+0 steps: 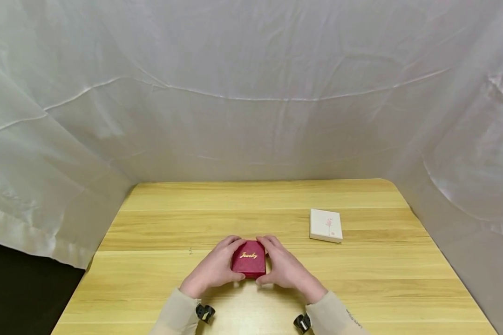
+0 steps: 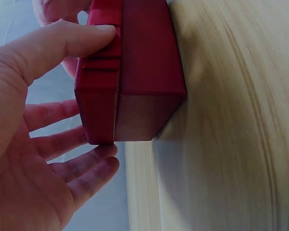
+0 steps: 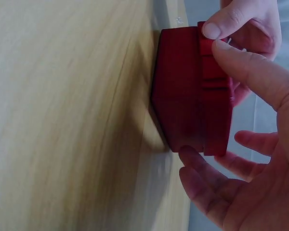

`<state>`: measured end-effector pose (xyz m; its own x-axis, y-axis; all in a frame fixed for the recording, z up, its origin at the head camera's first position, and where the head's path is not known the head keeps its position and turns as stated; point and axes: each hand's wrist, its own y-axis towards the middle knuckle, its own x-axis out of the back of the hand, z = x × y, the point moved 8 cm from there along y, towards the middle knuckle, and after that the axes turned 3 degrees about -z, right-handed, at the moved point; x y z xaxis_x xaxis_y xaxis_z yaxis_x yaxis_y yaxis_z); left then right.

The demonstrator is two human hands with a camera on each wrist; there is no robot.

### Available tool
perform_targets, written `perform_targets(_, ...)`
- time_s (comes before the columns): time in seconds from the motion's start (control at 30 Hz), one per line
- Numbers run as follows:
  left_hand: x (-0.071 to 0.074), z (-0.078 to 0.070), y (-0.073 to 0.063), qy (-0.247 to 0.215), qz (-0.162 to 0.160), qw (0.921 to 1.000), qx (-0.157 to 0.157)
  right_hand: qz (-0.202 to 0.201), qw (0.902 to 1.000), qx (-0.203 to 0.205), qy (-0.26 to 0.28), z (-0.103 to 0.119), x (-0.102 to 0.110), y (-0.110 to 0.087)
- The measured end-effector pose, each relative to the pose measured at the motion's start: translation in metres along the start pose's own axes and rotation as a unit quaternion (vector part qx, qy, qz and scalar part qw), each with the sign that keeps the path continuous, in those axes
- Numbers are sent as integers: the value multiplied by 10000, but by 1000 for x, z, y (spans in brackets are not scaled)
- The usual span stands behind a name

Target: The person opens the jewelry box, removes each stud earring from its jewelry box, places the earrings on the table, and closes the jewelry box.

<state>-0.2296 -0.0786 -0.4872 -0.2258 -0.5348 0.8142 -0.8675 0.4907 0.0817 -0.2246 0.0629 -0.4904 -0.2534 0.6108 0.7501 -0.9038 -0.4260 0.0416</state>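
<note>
A red jewelry box with gold lettering on top sits on the table between both hands. My left hand grips its left side, thumb on the front edge of the lid and fingers around the back. From the right, my right hand holds it the same way, thumb at the lid's front beside the left thumb. A ribbon-like band shows on the lid's front in both wrist views. The lid sits flush on the box base, with a thin seam between them. What lies inside is hidden.
A flat white box with pink print lies on the wooden table, farther back and to the right. White cloth hangs behind the table and along both sides. A dark area shows beyond the left edge.
</note>
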Motion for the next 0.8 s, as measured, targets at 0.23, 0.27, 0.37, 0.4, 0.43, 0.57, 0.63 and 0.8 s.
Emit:
perform_targets(0.23,-1,0,-1,42,-33,10000,-65,-17,9997,-44,-250,1,-4,0)
perform_targets(0.27,-1,0,-1,36,-27,10000,-50,-32,9996,-44,-271,0,-4,0)
perform_targets(0.37,-1,1,-1,29,-18,10000,-24,-75,9995,-30,-295,0,-4,0)
perform_targets(0.4,-1,1,-1,32,-14,10000,-15,-87,9995,-25,-305,0,-4,0)
perform_targets(0.43,-2,1,-1,33,-7,10000,-5,-99,9995,-24,-310,0,-4,0)
perform_targets(0.57,-2,0,-2,37,-20,10000,-14,-127,9993,-28,-345,0,-4,1)
perform_targets(0.63,-3,1,-2,7,-11,10000,7,-127,9993,-33,-342,0,-5,1)
perform_targets(0.8,-1,8,-5,-221,10,9995,238,-81,9997,-75,-215,-2,-6,1)
